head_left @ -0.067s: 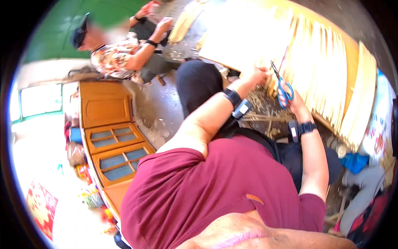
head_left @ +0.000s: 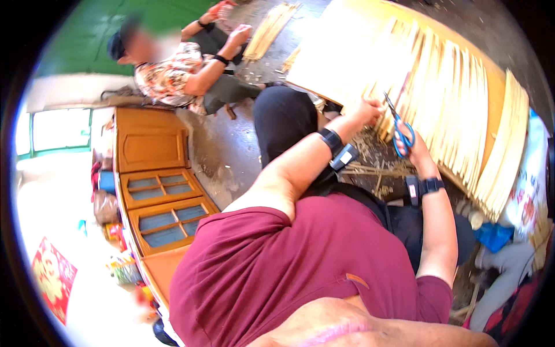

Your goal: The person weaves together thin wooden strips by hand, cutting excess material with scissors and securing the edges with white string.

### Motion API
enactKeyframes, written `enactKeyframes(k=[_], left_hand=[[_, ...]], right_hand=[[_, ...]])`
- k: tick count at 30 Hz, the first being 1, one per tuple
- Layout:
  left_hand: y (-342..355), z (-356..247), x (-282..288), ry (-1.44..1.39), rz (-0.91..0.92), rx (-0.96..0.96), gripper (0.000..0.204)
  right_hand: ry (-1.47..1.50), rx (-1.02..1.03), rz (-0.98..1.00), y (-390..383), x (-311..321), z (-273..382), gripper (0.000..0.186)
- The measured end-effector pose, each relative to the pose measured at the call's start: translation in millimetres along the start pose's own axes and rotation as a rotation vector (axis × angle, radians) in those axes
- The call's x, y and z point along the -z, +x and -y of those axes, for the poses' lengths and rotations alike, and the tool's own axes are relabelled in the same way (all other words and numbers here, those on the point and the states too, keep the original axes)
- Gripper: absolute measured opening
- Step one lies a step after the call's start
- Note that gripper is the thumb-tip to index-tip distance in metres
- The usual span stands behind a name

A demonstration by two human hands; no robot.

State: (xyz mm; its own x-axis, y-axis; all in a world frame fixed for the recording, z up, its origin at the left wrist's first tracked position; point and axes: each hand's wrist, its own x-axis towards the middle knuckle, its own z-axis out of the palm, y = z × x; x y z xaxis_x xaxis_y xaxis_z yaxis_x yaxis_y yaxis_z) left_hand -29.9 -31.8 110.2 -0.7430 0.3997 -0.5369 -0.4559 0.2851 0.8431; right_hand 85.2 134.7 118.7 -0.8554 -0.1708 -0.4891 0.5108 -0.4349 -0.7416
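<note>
My left hand (head_left: 364,111) is closed at the near edge of the pale strips, its fingers curled on something I cannot make out. My right hand (head_left: 417,144) grips blue-handled scissors (head_left: 398,126) by the rings, blades angled up beside my left hand. Long pale wooden-looking strips (head_left: 457,110) lie side by side on a yellow board (head_left: 495,92) in front of me, and another bundle (head_left: 503,150) overlaps its right end. Loose scraps (head_left: 376,173) lie on the floor below my hands.
A seated co-worker (head_left: 173,75) at upper left holds something up in both hands, near a strip bundle (head_left: 269,32). A wooden cabinet (head_left: 150,139) stands on my left. A blue plastic bag (head_left: 494,236) and a patterned white sack (head_left: 523,191) sit at right.
The view has shifted slightly, so the board and co-worker appear a little lower and farther right. Both my hands keep their closed grips, the scissors still beside my left hand.
</note>
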Motion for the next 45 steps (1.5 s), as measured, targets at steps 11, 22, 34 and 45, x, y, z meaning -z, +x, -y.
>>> enactKeyframes(k=[11, 22, 34, 45], left_hand=[[-15.9, -14.8, -14.4, 0.277, 0.060, -0.200, 0.008], [-39.9, -19.9, -7.7, -0.504, 0.247, 0.015, 0.020], [-100.0, -53.1, -36.1, -0.620, 0.760, -0.028, 0.006], [-182.8, -67.1, -22.7, -0.532, 0.754, -0.279, 0.016]], right_hand=[[-0.054, 0.214, -0.109, 1.2, 3.7, 20.9, 0.039], [-1.465, 0.189, -1.062, -37.2, 71.0, 68.6, 0.032], [-0.368, 0.848, -0.763, -108.4, -110.9, 32.3, 0.014], [-0.502, 0.963, -0.797, -173.6, -181.1, 39.2, 0.006]])
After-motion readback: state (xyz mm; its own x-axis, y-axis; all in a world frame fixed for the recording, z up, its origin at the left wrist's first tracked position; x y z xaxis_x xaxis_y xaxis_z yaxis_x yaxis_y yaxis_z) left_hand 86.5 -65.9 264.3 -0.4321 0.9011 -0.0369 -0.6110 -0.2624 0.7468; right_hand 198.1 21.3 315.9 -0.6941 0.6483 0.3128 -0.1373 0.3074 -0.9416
